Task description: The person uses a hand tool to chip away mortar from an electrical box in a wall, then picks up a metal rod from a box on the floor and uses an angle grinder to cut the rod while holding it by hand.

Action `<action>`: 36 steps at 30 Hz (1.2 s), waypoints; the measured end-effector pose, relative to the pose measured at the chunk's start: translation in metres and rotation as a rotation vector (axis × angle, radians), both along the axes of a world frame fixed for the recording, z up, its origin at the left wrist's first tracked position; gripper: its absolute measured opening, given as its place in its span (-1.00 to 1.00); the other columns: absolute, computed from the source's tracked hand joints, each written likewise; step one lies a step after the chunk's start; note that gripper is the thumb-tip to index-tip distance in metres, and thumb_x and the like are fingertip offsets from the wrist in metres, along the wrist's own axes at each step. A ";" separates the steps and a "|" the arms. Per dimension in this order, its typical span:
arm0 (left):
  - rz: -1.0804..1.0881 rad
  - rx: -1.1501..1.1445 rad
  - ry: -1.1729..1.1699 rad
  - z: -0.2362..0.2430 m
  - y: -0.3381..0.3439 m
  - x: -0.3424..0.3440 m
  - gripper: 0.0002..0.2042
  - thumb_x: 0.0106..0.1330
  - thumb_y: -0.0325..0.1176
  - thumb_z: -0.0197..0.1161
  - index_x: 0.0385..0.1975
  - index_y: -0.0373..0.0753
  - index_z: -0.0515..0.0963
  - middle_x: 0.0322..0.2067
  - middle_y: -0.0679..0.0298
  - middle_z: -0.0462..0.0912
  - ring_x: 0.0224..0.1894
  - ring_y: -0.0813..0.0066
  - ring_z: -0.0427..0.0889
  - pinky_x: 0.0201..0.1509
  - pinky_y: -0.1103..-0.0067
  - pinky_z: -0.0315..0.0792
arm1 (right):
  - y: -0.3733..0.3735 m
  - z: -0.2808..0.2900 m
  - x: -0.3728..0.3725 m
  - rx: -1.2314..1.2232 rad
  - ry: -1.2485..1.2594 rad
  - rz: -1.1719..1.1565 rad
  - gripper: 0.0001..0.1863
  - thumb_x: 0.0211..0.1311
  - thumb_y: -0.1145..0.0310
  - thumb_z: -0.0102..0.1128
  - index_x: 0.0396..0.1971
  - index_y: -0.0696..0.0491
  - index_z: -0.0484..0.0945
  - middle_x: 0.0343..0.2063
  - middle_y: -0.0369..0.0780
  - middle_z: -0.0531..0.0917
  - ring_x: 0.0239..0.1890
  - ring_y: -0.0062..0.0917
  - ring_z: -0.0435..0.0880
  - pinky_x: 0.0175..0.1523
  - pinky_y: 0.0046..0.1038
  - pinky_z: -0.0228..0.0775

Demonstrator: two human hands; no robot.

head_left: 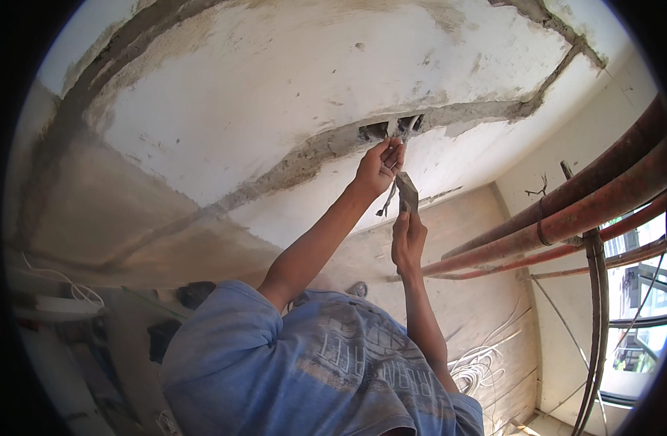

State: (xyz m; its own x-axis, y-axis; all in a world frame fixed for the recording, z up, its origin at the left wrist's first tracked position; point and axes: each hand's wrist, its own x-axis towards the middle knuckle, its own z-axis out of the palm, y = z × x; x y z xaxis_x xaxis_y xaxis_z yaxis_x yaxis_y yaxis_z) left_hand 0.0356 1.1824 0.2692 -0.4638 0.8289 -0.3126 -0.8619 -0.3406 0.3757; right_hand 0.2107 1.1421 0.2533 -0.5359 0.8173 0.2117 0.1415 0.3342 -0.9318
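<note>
Head view shows my left hand (383,161) pinching a thin cable (390,198) dangling beneath, two dark wall cavities (374,131) just above. My right hand (408,243), lower, grasps a flat grey tool (407,192).

The left hand (382,163) hides part of the wires (409,132) its fingers pinch below two dark wall openings (375,131), too shadowed to see into. The right hand (409,243) covers the lower end of a flat tool (407,192). The right arm (428,323) partly hides a coil of pale cable (478,372). Reddish pipes (602,208) leave view at right.
</note>
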 end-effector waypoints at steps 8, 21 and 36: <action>-0.064 0.066 0.038 -0.012 0.003 -0.009 -0.84 0.37 -0.27 0.13 -0.21 -0.21 0.52 -0.16 0.36 0.58 0.04 0.55 0.49 0.04 0.48 0.40 | 0.029 0.014 -0.044 0.186 -0.046 -0.004 -0.64 0.44 0.18 -0.11 -0.46 0.18 0.32 -0.77 -0.03 0.47 -0.73 -0.24 0.57 -0.63 -0.26 0.29; 0.001 0.063 0.105 -0.011 0.004 -0.023 -0.80 0.37 -0.31 0.11 -0.14 -0.29 0.50 -0.12 0.32 0.62 0.16 0.44 0.47 0.17 0.33 0.33 | 0.044 -0.004 -0.065 0.139 -0.134 0.004 -0.63 0.44 0.16 -0.12 -0.44 0.17 0.34 -0.80 -0.07 0.41 -0.75 -0.28 0.53 -0.62 -0.29 0.29; -0.066 0.109 0.247 -0.040 -0.023 -0.033 -0.81 0.31 -0.28 0.19 -0.16 -0.19 0.51 -0.18 0.33 0.60 -0.05 0.48 0.57 0.04 0.52 0.43 | -0.016 -0.061 -0.015 -0.256 0.046 0.038 -0.69 0.38 0.23 0.02 -0.38 0.21 0.45 -0.61 -0.30 0.45 -0.55 -0.63 0.36 -0.48 -0.44 0.22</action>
State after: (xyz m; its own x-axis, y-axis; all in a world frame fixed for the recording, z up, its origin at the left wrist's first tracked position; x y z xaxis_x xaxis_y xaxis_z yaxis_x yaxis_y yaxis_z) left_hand 0.0030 1.1591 0.2294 -0.4586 0.8825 -0.1038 -0.7703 -0.3366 0.5416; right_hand 0.1959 1.1259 0.1919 -0.5618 0.8269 0.0253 0.0891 0.0909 -0.9919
